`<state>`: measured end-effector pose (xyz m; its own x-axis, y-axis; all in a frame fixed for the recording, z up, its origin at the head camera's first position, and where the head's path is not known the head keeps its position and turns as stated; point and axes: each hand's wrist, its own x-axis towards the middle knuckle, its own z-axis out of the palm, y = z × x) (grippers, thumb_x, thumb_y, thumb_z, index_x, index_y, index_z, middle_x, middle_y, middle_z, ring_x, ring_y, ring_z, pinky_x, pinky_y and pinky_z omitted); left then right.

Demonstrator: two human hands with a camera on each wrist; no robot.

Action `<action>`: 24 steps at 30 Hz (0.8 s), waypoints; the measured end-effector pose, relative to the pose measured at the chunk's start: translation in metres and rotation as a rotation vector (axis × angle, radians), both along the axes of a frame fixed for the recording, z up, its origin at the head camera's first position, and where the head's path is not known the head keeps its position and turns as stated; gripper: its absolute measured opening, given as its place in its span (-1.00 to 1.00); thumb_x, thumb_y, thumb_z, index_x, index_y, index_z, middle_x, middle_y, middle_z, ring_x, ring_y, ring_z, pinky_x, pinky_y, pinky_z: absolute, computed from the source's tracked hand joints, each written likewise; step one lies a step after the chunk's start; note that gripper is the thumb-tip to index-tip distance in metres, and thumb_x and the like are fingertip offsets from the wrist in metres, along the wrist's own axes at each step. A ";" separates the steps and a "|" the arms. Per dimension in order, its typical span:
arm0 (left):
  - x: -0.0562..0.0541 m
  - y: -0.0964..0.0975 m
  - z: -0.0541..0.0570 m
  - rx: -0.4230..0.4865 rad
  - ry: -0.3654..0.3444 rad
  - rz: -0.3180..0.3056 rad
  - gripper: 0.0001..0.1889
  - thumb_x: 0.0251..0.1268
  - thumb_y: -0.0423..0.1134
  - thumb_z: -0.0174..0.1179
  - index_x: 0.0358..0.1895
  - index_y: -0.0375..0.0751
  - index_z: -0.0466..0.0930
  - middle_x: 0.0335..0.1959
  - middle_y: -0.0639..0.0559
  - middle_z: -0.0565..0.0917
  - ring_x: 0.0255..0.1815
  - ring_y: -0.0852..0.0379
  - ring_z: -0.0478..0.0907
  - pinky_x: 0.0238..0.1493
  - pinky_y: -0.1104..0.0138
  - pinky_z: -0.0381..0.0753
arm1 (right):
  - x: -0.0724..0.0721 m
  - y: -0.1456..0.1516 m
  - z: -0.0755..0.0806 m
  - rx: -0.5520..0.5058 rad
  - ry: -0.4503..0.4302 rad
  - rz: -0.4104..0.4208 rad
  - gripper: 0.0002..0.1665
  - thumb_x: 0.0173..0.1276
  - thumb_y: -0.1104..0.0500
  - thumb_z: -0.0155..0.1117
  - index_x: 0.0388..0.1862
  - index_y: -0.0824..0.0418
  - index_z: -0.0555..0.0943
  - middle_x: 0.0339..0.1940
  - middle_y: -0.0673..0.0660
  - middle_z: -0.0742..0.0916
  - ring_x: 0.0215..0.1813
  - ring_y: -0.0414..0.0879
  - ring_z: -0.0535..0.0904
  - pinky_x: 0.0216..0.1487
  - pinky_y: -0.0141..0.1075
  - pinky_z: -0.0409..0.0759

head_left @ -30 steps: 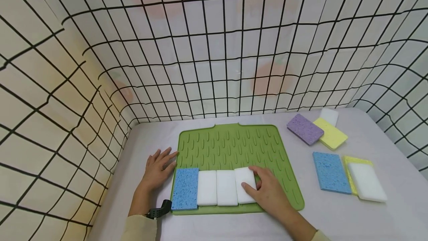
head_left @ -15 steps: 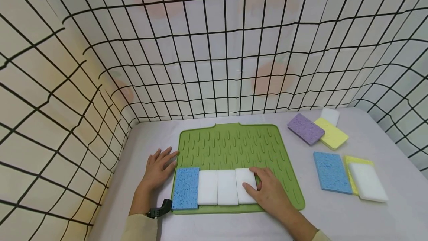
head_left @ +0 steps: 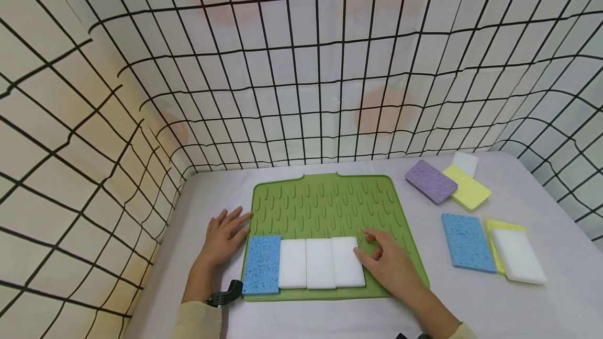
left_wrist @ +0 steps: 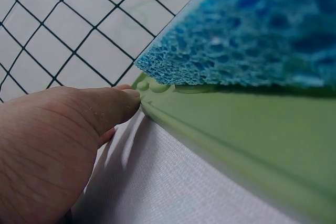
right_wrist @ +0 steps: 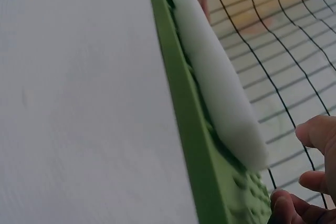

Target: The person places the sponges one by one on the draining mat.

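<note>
The rightmost white sponge (head_left: 347, 261) lies flat on the green ridged mat (head_left: 325, 205), ending a row with two more white sponges (head_left: 306, 264) and a blue sponge (head_left: 261, 264). Just off its right end, the right hand's (head_left: 394, 268) fingers are parted, loosely bent and holding nothing. The left hand (head_left: 224, 238) rests on the surface (head_left: 292, 323), fingers spread and relaxed, thumb at the mat's left edge beside the blue sponge.

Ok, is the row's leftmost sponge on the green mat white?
No, a blue sponge lies leftmost on the green mat, with three white sponges beside it.
</note>
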<state>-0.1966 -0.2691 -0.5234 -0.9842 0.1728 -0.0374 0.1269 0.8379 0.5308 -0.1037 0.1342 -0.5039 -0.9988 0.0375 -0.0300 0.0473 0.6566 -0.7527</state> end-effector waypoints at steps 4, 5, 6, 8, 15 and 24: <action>-0.001 -0.001 -0.001 -0.007 -0.002 0.005 -0.51 0.57 -0.05 0.08 0.50 0.10 0.42 0.66 -0.07 0.20 0.71 -0.29 -0.18 0.63 -0.27 -0.41 | -0.004 0.031 0.005 0.069 0.011 -0.034 -0.31 0.43 -0.12 0.35 0.41 0.19 0.48 0.15 0.22 0.68 -0.28 -0.18 0.51 -0.36 -0.37 0.48; -0.001 -0.001 -0.001 -0.007 -0.001 0.007 -0.51 0.57 -0.05 0.08 0.50 0.10 0.42 0.66 -0.07 0.20 0.71 -0.29 -0.17 0.63 -0.27 -0.41 | -0.005 0.040 0.005 0.089 0.020 -0.047 -0.30 0.45 -0.15 0.32 0.42 0.20 0.47 0.15 0.23 0.68 -0.27 -0.17 0.52 -0.36 -0.37 0.49; -0.001 -0.001 -0.002 -0.008 -0.001 0.008 -0.51 0.57 -0.05 0.08 0.50 0.10 0.42 0.66 -0.07 0.20 0.72 -0.29 -0.18 0.63 -0.27 -0.41 | -0.006 0.050 0.005 0.108 0.023 -0.060 -0.28 0.47 -0.17 0.29 0.43 0.21 0.46 0.16 0.25 0.68 -0.24 -0.15 0.54 -0.34 -0.36 0.49; -0.001 -0.001 -0.003 -0.008 0.003 0.009 -0.51 0.57 -0.05 0.09 0.50 0.11 0.42 0.66 -0.07 0.20 0.71 -0.29 -0.17 0.63 -0.27 -0.41 | -0.007 0.071 0.006 0.144 0.036 -0.099 -0.25 0.49 -0.19 0.24 0.44 0.25 0.44 0.17 0.30 0.67 -0.19 -0.10 0.57 -0.32 -0.34 0.49; -0.002 0.000 -0.005 -0.011 0.014 0.011 -0.51 0.56 -0.05 0.09 0.49 0.11 0.43 0.65 -0.06 0.22 0.72 -0.28 -0.16 0.64 -0.26 -0.40 | -0.004 0.139 0.003 0.192 0.029 -0.305 -0.25 0.53 -0.20 0.14 0.39 0.37 0.46 0.15 0.41 0.66 -0.05 0.16 0.63 -0.21 -0.19 0.49; -0.002 0.000 -0.005 -0.012 0.018 0.013 -0.51 0.56 -0.05 0.10 0.48 0.10 0.44 0.65 -0.08 0.23 0.71 -0.29 -0.16 0.64 -0.27 -0.39 | 0.006 0.178 0.004 0.261 -0.119 -0.407 -0.10 0.53 -0.23 0.07 0.52 0.43 0.25 0.34 0.58 0.50 0.29 0.58 0.38 0.15 0.37 0.39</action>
<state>-0.1986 -0.2690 -0.5282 -0.9869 0.1597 -0.0217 0.1255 0.8460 0.5182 -0.0977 0.3117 -0.4995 -0.8920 0.4448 -0.0808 0.4144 0.7331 -0.5393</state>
